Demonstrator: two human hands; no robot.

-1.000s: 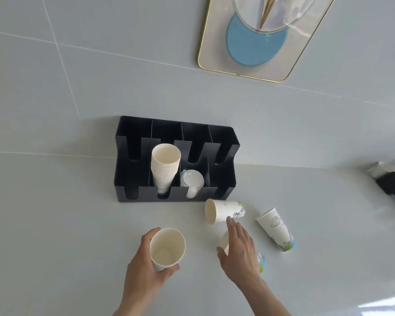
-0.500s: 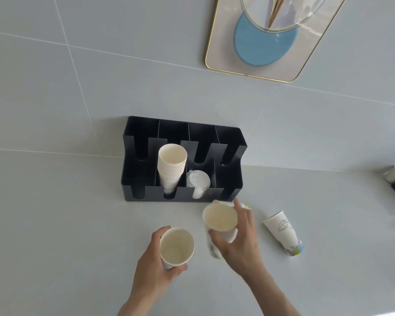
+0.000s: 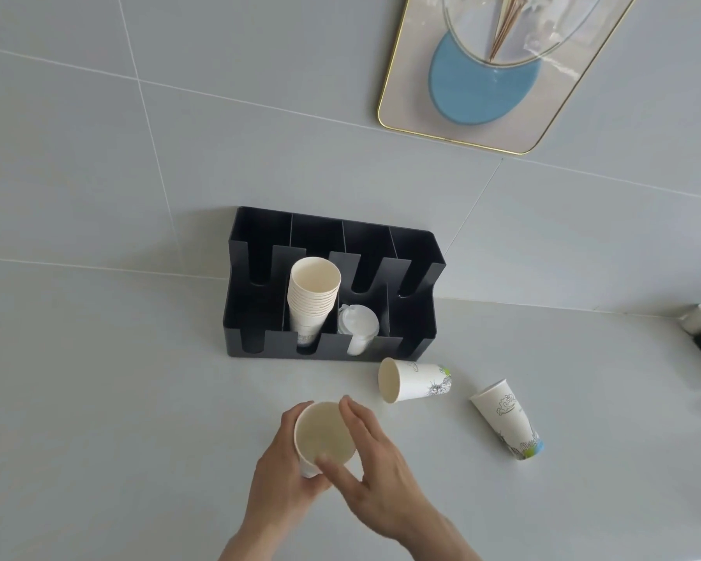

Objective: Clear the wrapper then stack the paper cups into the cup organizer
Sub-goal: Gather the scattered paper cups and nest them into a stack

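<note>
Altogether two printed paper cups [image 3: 415, 381] [image 3: 507, 419] lie on the bench [image 3: 98, 398]; left hand [image 3: 276, 475] and right hand [image 3: 375, 475] fingers wrap one upright held cup [image 3: 323, 433] before the black cup organizer [image 3: 332, 287].

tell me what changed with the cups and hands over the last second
The right hand picked a cup off the counter and nested it into the cup held by the left hand. Two loose paper cups and the organizer stack stayed put.
</note>
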